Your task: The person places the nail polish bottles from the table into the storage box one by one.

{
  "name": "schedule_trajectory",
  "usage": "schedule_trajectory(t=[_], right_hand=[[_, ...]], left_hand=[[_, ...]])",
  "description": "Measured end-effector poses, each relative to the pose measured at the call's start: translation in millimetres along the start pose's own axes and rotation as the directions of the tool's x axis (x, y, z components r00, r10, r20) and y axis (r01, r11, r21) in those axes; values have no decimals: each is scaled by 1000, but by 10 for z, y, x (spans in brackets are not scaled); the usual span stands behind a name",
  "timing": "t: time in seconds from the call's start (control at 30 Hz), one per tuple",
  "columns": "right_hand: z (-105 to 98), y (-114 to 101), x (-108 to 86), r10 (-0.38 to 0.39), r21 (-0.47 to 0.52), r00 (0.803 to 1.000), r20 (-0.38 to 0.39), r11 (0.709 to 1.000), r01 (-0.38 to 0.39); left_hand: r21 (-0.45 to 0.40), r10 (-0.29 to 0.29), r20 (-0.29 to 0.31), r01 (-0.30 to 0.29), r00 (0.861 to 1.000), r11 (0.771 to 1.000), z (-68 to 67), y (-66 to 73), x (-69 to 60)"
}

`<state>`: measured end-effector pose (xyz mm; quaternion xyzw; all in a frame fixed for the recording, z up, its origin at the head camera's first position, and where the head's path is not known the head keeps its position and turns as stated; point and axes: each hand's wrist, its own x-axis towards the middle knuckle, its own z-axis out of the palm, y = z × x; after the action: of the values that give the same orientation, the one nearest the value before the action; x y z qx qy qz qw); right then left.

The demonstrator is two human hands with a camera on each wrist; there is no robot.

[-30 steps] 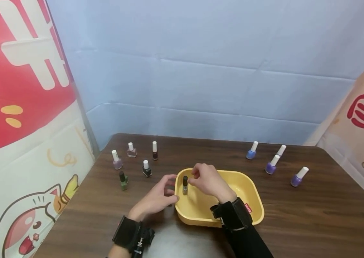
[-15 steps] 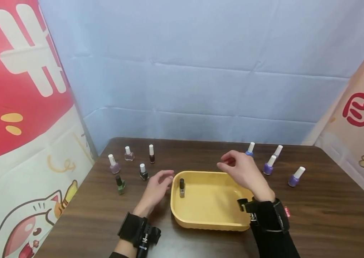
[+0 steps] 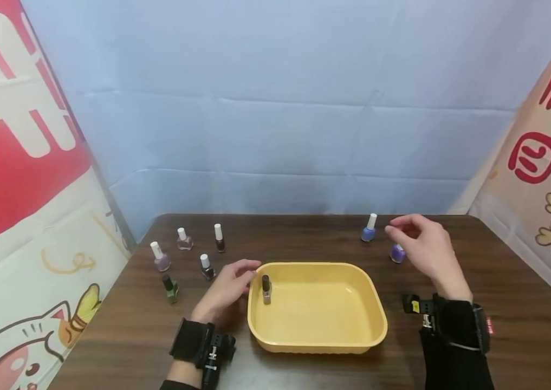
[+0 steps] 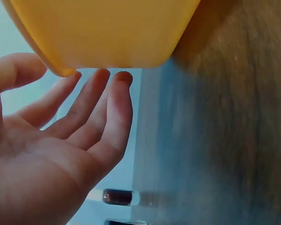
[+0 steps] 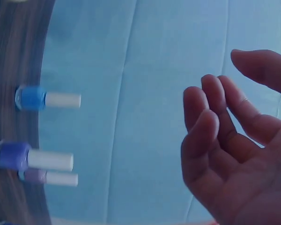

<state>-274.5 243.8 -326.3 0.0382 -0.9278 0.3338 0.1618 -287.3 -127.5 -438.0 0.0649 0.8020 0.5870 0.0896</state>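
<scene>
A yellow plastic basin [image 3: 314, 319] stands on the table, with one dark-capped nail polish bottle [image 3: 266, 292] upright at its left end. My left hand [image 3: 224, 290] is at the basin's left rim, fingers loosely bent, holding nothing; in the left wrist view its fingertips lie close against the basin wall [image 4: 117, 42]. Above the right-hand bottles hovers my right hand [image 3: 426, 252], fingers loosely curved with nothing between them. It partly covers a purple nail polish bottle [image 3: 397, 253] and hides others. A blue nail polish bottle [image 3: 368, 230] stands just left of it.
Several nail polish bottles stand left of the basin: a green one [image 3: 170, 291], a black one [image 3: 207, 268], a dark brown one [image 3: 219, 241], a mauve one [image 3: 160, 259] and a pinkish one [image 3: 184, 241]. A pale blue cloth [image 3: 280, 135] hangs behind the table.
My right hand has left the bottle in the basin and moved right, over the purple bottles. The left hand stays by the basin's left rim, its thumb no longer over the inside.
</scene>
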Motion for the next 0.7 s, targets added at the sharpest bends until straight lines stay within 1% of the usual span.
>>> schedule_trajectory(t=[0.13, 0.2, 0.3, 0.43, 0.53, 0.6, 0.7], right_hand=[[-138, 210, -32, 42, 66, 996, -75, 997, -37], [-206, 325, -60, 80, 100, 991, -111, 993, -68], [-283, 476, -80, 141, 125, 979, -148, 984, -123], [-332, 680, -112, 219, 117, 957, -190, 973, -199], [-343, 815, -134, 258, 97, 941, -220, 965, -242], [-340, 897, -148, 285, 103, 929, -234, 958, -268], [-321, 1019, -168, 345, 136, 909, -233, 937, -321]], left_hand=[[3, 31, 9, -31, 999, 1000, 5, -14, 18], [14, 27, 8, -28, 1000, 1000, 3, -28, 21], [22, 13, -6, -13, 1000, 1000, -22, -45, -7], [25, 1, 2, -1, 1000, 1000, -41, -40, -32], [23, 1, 18, -2, 1000, 1000, -43, -29, -31], [24, 10, 30, -11, 999, 1000, -37, -26, -22], [27, 22, 46, -23, 999, 999, -15, -30, -6]])
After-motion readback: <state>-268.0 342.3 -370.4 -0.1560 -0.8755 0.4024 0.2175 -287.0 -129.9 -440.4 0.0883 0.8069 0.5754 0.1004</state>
